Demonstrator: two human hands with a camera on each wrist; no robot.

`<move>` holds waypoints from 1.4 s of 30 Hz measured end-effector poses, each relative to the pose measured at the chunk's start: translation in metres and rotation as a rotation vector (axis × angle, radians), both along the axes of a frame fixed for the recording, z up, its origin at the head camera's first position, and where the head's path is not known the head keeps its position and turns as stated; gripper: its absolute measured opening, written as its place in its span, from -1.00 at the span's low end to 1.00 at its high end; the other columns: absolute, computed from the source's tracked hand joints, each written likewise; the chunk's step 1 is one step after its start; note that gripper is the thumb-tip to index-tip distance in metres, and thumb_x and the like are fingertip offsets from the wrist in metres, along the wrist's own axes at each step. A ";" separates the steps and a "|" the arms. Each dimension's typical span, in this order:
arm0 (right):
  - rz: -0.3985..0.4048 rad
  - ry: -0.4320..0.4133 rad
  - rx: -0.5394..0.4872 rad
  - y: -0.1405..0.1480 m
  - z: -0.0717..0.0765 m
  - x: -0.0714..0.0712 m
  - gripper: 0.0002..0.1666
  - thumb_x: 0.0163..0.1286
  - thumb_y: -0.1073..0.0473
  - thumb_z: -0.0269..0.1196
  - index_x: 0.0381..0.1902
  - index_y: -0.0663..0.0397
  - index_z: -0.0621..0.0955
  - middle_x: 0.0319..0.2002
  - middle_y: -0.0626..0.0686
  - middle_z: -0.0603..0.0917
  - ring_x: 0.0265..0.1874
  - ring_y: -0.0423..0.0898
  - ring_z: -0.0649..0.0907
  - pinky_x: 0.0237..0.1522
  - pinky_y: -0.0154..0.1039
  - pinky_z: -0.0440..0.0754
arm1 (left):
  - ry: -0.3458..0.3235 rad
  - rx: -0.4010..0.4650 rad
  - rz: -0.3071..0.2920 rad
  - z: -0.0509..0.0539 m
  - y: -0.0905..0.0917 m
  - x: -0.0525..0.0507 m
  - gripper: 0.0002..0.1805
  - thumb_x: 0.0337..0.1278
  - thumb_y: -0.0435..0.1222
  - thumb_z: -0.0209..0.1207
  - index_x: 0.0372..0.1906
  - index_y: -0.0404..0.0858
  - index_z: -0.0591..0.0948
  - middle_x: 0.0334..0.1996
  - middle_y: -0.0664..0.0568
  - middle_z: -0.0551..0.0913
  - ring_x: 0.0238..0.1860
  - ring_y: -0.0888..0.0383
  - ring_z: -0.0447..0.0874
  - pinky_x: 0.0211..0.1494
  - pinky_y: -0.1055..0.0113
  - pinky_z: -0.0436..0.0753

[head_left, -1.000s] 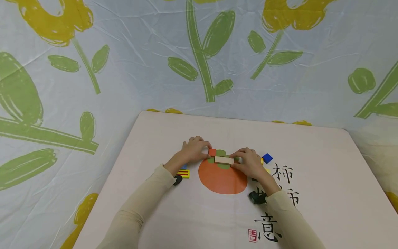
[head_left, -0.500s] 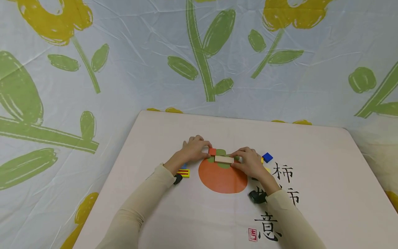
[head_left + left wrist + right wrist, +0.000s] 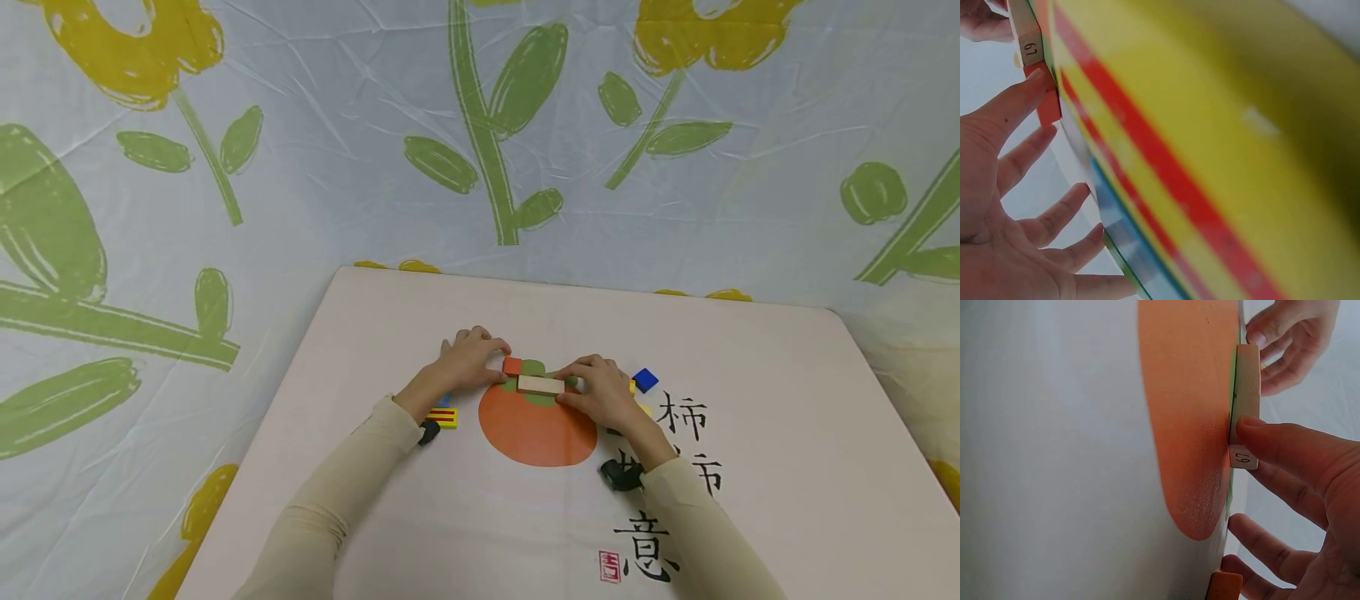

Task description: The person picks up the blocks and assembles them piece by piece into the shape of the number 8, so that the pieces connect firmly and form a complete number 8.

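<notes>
My left hand (image 3: pixel 468 362) pinches a small orange block (image 3: pixel 512 367) between thumb and index finger. In the left wrist view its thumb lies on the orange block (image 3: pixel 1049 107), while the other fingers spread toward the tabletop. A pale wooden block (image 3: pixel 541 385), numbered 67 on an end, lies just right of the orange one. My right hand (image 3: pixel 603 396) holds the wooden block's right end; in the right wrist view the thumb presses its near side and the index finger is behind it. Both blocks sit over the green leaves of a printed orange persimmon (image 3: pixel 536 433).
A yellow block with red stripes (image 3: pixel 444 417) and a light blue piece lie by my left wrist. Beyond my right hand is a blue block (image 3: pixel 645 381), with yellow pieces partly hidden. An orange block (image 3: pixel 1225 586) shows low in the right wrist view. Black characters (image 3: pixel 647 550) mark the tabletop.
</notes>
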State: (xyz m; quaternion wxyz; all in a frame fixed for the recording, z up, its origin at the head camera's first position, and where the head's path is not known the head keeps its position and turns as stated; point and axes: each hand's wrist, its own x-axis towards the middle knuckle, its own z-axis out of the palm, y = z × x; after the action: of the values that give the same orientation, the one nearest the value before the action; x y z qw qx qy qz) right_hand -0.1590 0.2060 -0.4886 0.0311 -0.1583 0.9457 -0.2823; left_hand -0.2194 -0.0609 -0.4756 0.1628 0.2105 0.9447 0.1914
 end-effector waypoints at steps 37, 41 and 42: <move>0.016 0.023 0.035 0.001 0.001 -0.001 -0.68 0.23 0.07 0.48 -0.05 -0.06 0.76 0.08 0.24 0.57 0.01 0.28 0.49 -0.05 0.26 0.40 | -0.063 0.262 0.035 -0.004 -0.156 0.042 -0.55 0.04 -0.15 0.48 0.09 -0.05 0.71 0.25 -0.10 0.49 0.34 -0.14 0.33 0.35 -0.13 0.30; 0.015 0.025 0.031 0.001 0.000 -0.001 -0.69 0.23 0.07 0.48 -0.06 -0.06 0.76 0.08 0.24 0.57 0.01 0.28 0.49 -0.05 0.25 0.40 | -0.040 0.209 0.028 -0.007 -0.154 0.046 -0.57 0.05 -0.13 0.47 0.08 -0.02 0.71 0.31 -0.23 0.40 0.35 -0.25 0.28 0.34 -0.19 0.29; 0.015 0.024 0.030 0.001 0.000 -0.001 -0.68 0.23 0.07 0.48 -0.06 -0.06 0.76 0.08 0.23 0.57 0.01 0.28 0.49 -0.05 0.25 0.40 | -0.038 0.199 0.037 -0.007 -0.153 0.046 -0.58 0.05 -0.12 0.47 0.07 0.00 0.72 0.32 -0.23 0.39 0.36 -0.25 0.27 0.34 -0.19 0.29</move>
State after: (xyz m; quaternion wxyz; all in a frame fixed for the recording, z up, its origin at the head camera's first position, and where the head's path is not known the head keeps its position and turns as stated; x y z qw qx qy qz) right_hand -0.1604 0.2068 -0.4887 0.0241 -0.1684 0.9489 -0.2658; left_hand -0.1730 -0.2142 -0.4829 0.1555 0.2045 0.9215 0.2912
